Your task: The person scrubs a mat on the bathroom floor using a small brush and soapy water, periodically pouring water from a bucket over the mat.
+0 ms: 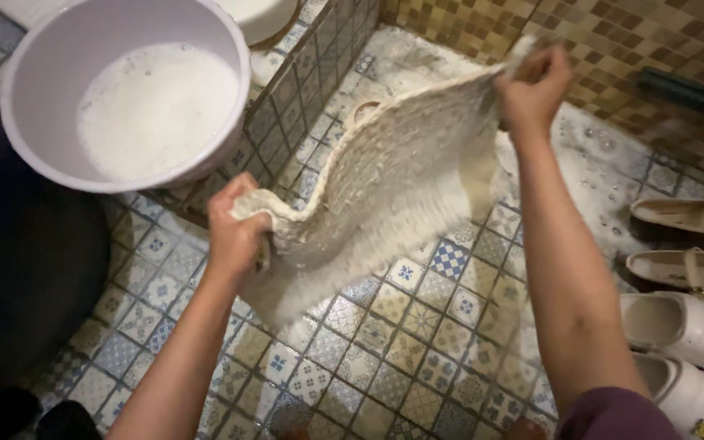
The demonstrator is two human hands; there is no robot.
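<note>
Both hands' grip, cream mat [393,179] stretched between

Patterned blue-and-beige tile floor [417,342], wet and sudsy near brown mosaic wall [613,41]; low tiled ledge [303,90].

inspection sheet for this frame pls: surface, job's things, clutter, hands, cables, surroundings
Surface: patterned tiled floor, wet, with foam patches near the far wall.
Job's things: cream woven mat, held up off the floor and stretched between both hands, its lower edge hanging free.
Clutter: pale basin of foamy water sitting on a low tiled ledge; two beige shoes and two white clogs along the right edge.
Hands: left hand closed on the mat's near corner; right hand closed on its far corner.
Cables: nothing seen.
Surroundings: brown mosaic tiled wall; a dark long object against it, too blurred to identify.
</note>
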